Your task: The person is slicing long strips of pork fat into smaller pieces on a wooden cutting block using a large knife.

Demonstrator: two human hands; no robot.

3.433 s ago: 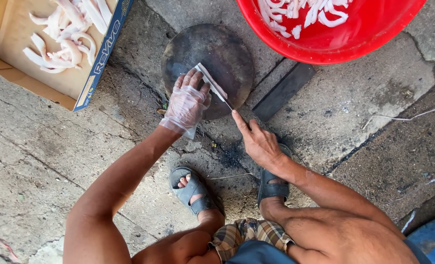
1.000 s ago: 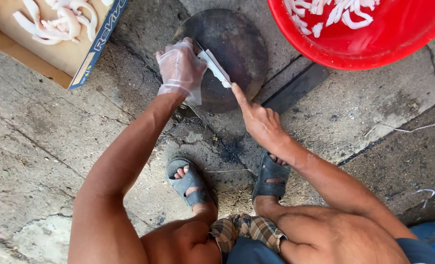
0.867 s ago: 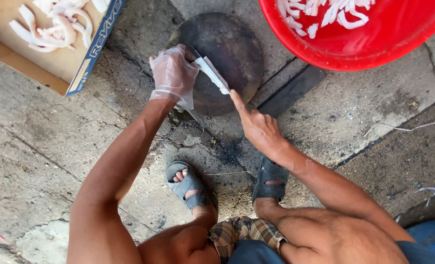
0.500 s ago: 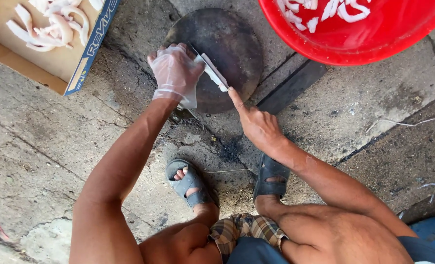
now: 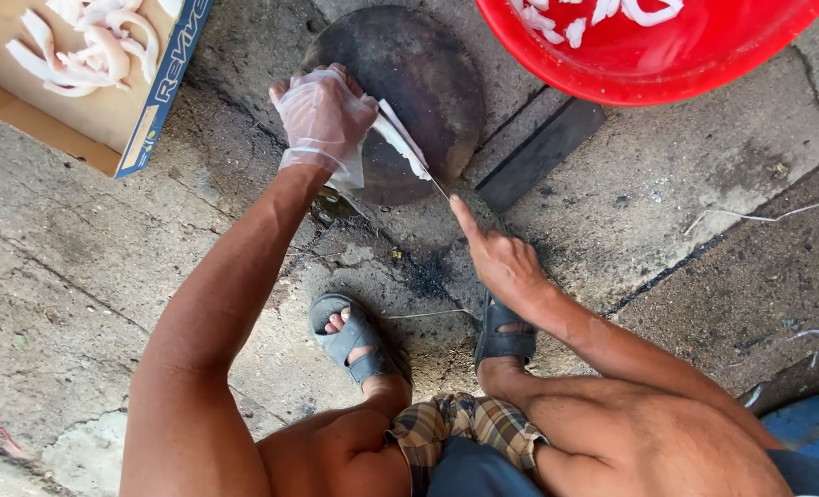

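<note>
Here I see my gloved left hand [image 5: 322, 120] clamped on a white strip [image 5: 400, 143] over the round block [image 5: 428, 64], right hand [image 5: 501, 262] gripping a blade [image 5: 439, 187], index finger extended

Round dark block [image 5: 428, 83] is boxed in: red basin [image 5: 704, 69] close on its right, cardboard box [image 5: 87, 101] off to the left. Dark flat bar [image 5: 538, 156] lies between block and basin, low, probably no real obstacle. Open concrete floor [image 5: 78, 304] lower left and mid right. Sandalled feet [image 5: 354, 336] block the near side.
</note>
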